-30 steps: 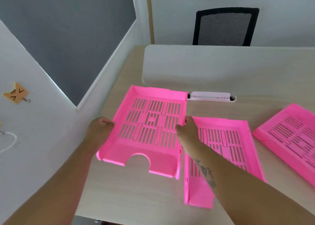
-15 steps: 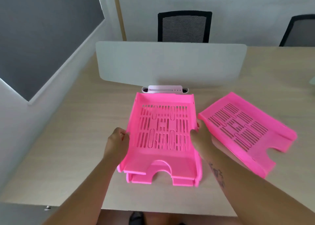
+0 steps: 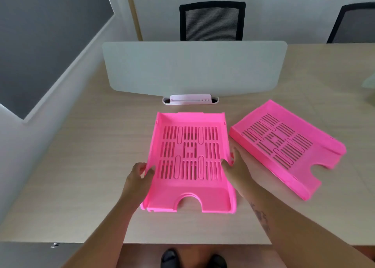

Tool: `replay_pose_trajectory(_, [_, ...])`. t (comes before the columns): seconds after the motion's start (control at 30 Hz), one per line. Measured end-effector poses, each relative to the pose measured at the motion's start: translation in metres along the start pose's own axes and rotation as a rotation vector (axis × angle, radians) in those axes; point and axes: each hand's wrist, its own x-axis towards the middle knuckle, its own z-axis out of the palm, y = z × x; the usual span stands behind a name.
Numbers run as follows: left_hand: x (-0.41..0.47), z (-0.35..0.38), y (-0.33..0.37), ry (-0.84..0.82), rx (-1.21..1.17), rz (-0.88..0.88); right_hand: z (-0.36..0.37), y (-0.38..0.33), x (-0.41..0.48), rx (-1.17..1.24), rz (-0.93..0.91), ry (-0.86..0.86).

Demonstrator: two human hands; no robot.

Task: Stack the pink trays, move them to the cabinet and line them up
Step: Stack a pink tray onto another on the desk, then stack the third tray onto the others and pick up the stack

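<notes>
Two nested pink trays (image 3: 189, 160) on desk, left hand (image 3: 140, 176) and right hand (image 3: 236, 166) clamped on sides.

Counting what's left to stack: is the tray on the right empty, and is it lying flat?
Empty: the right tray shows only its bare slotted floor. It lies flat on the desk, angled to the stack, apart from it.

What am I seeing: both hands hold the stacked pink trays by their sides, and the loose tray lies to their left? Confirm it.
One slip. In the head view the loose tray lies right of the stacked pink trays. The left hand and right hand do hold the sides.
</notes>
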Motion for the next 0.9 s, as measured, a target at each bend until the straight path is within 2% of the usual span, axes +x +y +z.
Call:
replay_pose_trajectory(0.1, [-0.008,0.003,-0.009,-0.074,-0.14,-0.079,0.002,0.004,-0.015,0.007,0.055,-0.023])
replay_pose_trajectory(0.17, [-0.009,0.005,-0.007,-0.08,-0.224,-0.123,0.006,0.005,-0.018,0.036,0.062,0.039])
replay_pose_trajectory(0.3, [-0.002,0.008,-0.001,-0.076,-0.288,-0.17,0.012,0.001,-0.012,0.079,0.099,0.131])
replay_pose_trajectory(0.47, [0.01,0.011,-0.004,-0.146,-0.404,-0.24,0.01,0.0,0.001,0.067,0.125,0.115])
replay_pose_trajectory(0.7, [0.011,0.005,-0.026,-0.28,-0.55,-0.203,0.005,-0.007,-0.008,0.033,0.187,0.083])
replay_pose_trajectory(0.9, [0.001,0.007,-0.024,-0.301,-0.563,-0.179,0.007,0.003,-0.044,0.141,0.204,0.084])
